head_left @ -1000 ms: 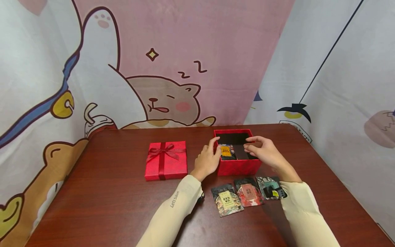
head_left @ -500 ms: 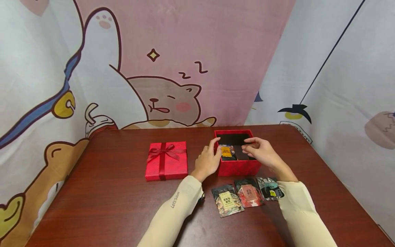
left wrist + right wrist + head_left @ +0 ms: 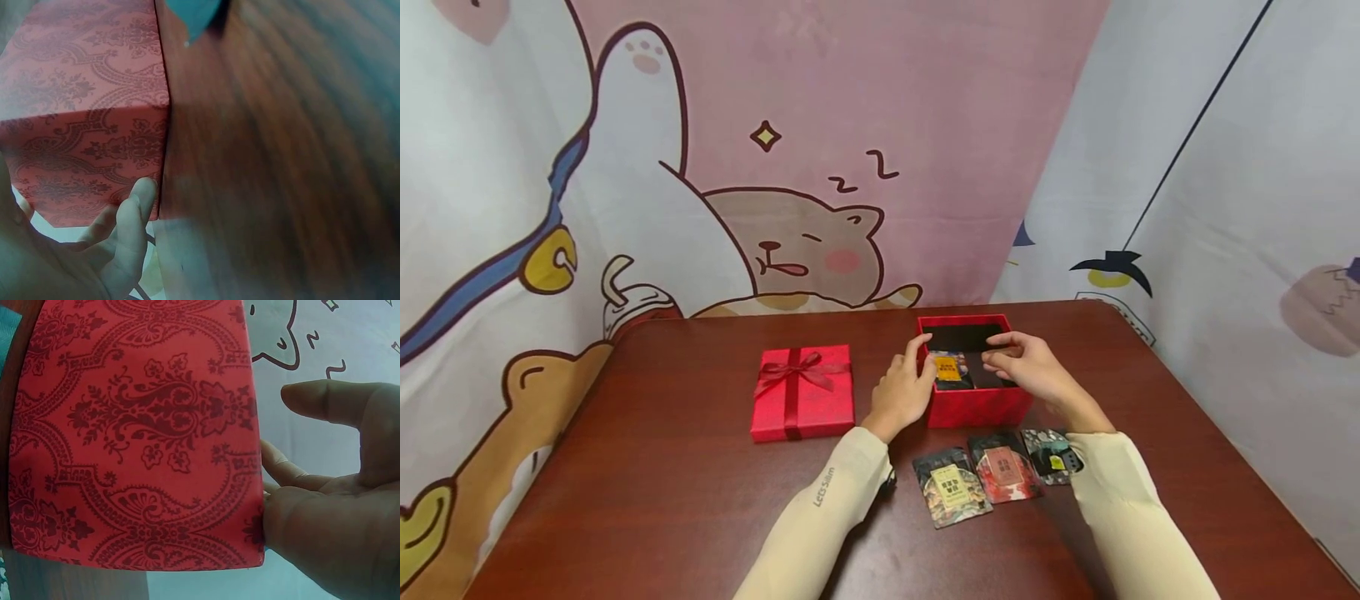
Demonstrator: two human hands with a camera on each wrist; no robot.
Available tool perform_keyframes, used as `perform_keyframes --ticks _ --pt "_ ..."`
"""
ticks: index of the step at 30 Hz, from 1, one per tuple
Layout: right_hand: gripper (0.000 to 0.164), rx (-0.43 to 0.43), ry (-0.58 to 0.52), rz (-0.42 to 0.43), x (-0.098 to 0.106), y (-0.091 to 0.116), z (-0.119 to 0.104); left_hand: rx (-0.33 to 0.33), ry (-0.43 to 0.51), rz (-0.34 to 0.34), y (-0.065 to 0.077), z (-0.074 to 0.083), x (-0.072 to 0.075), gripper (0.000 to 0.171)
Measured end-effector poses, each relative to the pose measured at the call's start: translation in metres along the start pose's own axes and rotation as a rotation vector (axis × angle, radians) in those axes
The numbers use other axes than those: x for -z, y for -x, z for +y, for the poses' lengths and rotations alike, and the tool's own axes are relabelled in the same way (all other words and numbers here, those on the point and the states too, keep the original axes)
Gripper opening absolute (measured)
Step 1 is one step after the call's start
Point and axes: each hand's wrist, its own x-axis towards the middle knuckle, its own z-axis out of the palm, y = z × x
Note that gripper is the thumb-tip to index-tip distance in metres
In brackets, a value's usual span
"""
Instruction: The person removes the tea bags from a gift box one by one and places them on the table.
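An open red gift box (image 3: 979,408) with a patterned surface and dark inside stands on the table. Within its left part lies a packet (image 3: 953,373) with a yellow label, beside a plain dark panel (image 3: 988,373). My left hand (image 3: 901,392) rests at the left wall, one fingertip at the rim; in the left wrist view its fingers (image 3: 131,231) lie against the outer wall. Over the right rim reaches my right hand (image 3: 1037,367), fingertips above the dark panel. The right wrist view shows one finger (image 3: 319,400) apart from the others, whose tips the wall hides.
In front of the box, three packets lie in a row: one with a cream label (image 3: 953,490), one with a pink label (image 3: 1006,468) and one darker green (image 3: 1051,457). A red lid (image 3: 802,393) with a ribbon bow lies left. A printed curtain (image 3: 850,125) hangs behind the table.
My right hand has shifted slightly left over the inside of the box. The left hand stays at the left wall, and the packets and lid have not moved.
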Motion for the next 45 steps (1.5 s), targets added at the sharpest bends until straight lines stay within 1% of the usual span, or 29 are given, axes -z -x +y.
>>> perform_keyframes --ticks 9,16,21,27,32,37,42,45 --pt "0.043 0.001 -0.011 0.007 0.0 -0.005 0.005 -0.001 0.01 -0.006 0.001 0.001 -0.002 0.047" --pt "0.045 -0.037 -0.118 0.002 0.002 -0.009 0.011 -0.014 0.005 -0.016 0.0 0.004 -0.002 0.048" --pt "0.047 -0.027 -0.106 -0.007 0.001 -0.013 0.017 -0.029 0.003 -0.023 0.0 0.003 -0.002 0.049" --pt "0.045 -0.024 -0.127 0.001 -0.005 -0.019 0.017 -0.024 0.002 -0.006 -0.002 0.0 -0.001 0.048" --pt "0.047 -0.044 -0.15 0.014 -0.01 -0.025 0.016 -0.028 0.003 0.001 -0.001 -0.003 0.001 0.049" --pt "0.048 -0.071 -0.205 0.038 -0.012 -0.028 0.016 -0.028 0.015 0.006 0.001 -0.005 -0.001 0.049" --pt "0.051 -0.112 -0.219 0.03 -0.011 -0.03 0.013 -0.024 0.035 0.0 0.001 -0.003 -0.001 0.049" --pt "0.052 -0.12 -0.214 0.026 -0.011 -0.032 0.012 -0.028 0.047 -0.004 0.0 -0.002 -0.001 0.05"
